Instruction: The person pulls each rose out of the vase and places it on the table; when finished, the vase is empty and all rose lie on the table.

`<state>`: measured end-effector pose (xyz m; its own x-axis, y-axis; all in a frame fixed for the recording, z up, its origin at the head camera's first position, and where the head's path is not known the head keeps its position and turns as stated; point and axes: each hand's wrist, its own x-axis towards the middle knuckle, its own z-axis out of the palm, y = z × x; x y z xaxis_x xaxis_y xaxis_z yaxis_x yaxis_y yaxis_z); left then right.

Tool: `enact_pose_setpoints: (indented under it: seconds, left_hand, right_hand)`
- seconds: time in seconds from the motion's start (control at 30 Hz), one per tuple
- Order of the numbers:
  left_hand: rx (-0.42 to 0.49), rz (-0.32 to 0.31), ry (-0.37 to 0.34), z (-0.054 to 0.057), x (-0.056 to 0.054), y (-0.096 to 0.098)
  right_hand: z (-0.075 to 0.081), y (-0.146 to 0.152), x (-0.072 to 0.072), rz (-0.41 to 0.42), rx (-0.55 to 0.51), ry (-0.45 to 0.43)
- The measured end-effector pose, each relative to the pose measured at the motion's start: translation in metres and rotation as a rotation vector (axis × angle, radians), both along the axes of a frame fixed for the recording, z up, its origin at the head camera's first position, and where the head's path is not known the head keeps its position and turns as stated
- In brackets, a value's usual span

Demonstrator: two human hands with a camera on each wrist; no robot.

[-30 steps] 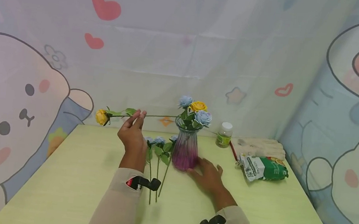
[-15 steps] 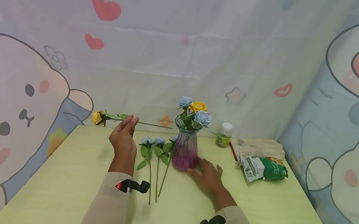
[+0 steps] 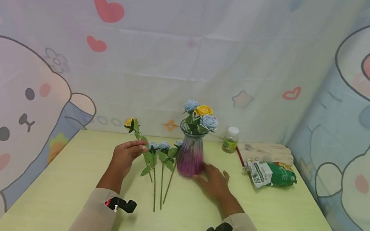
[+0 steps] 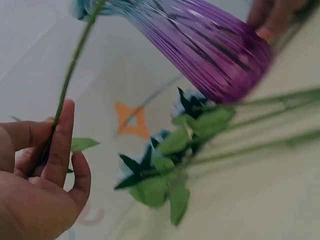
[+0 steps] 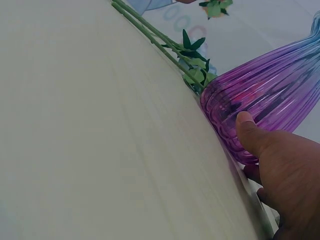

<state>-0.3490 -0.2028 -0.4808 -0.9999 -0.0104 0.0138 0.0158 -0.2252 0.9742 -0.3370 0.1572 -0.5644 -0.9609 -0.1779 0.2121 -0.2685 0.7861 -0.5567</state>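
My left hand (image 3: 123, 158) pinches the stem of a yellow artificial rose (image 3: 129, 123) between thumb and fingertips. The bloom points up and back, the stem slants down to the right. Close by, several blue roses (image 3: 164, 146) lie on the table, stems toward me. A ribbed glass vase (image 3: 190, 158), purple below and bluish above, stands upright with two blue roses and one yellow rose in it. My right hand (image 3: 213, 181) holds the vase low on its right side. In the right wrist view its thumb (image 5: 248, 131) lies against the glass.
Right of the vase stand a white-capped jar (image 3: 230, 139) and a red pen-like stick (image 3: 240, 155). Pale gloves (image 3: 266, 152) and a green-and-white packet (image 3: 272, 174) lie farther right. A cartoon-printed cloth (image 3: 158, 51) hangs behind the yellow-green table (image 3: 186, 226).
My left hand has moved away from the vase, left and down, turning the yellow rose from nearly level to upright and tilted. The right hand and vase have stayed put.
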Motion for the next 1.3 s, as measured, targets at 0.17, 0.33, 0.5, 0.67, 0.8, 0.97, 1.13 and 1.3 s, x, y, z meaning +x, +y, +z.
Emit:
enact_pose_setpoints:
  seconds: [0.17, 0.33, 0.5, 0.67, 0.8, 0.97, 1.13, 1.3]
  left_hand:
    - [-0.201, -0.075, -0.003, -0.018, 0.006, -0.012]
    - [-0.287, -0.093, -0.009, -0.036, 0.012, -0.017]
    - [-0.200, -0.050, -0.022, -0.052, 0.011, -0.019]
    - [-0.204, -0.046, 0.022, -0.061, 0.008, -0.019]
    - [-0.280, -0.059, 0.046, -0.063, 0.009, -0.019]
    - [-0.348, -0.057, -0.010, -0.066, 0.012, -0.021]
    - [-0.377, -0.060, 0.007, -0.068, 0.013, -0.020]
    - [-0.379, -0.049, 0.046, -0.069, 0.011, -0.022]
  right_hand:
    - [-0.001, 0.000, 0.000, 0.008, -0.003, 0.009]
    - [-0.003, 0.001, -0.001, 0.000, -0.003, 0.005]
    - [-0.003, 0.001, -0.002, 0.004, 0.002, 0.008]
    - [0.000, 0.002, 0.000, 0.003, -0.001, 0.009]
    - [0.000, 0.002, -0.001, -0.002, -0.004, 0.044]
    - [-0.003, 0.002, -0.001, 0.007, -0.004, 0.040]
    - [-0.004, 0.001, 0.001, 0.007, -0.004, 0.022]
    - [-0.004, 0.001, 0.001, 0.012, -0.017, 0.032]
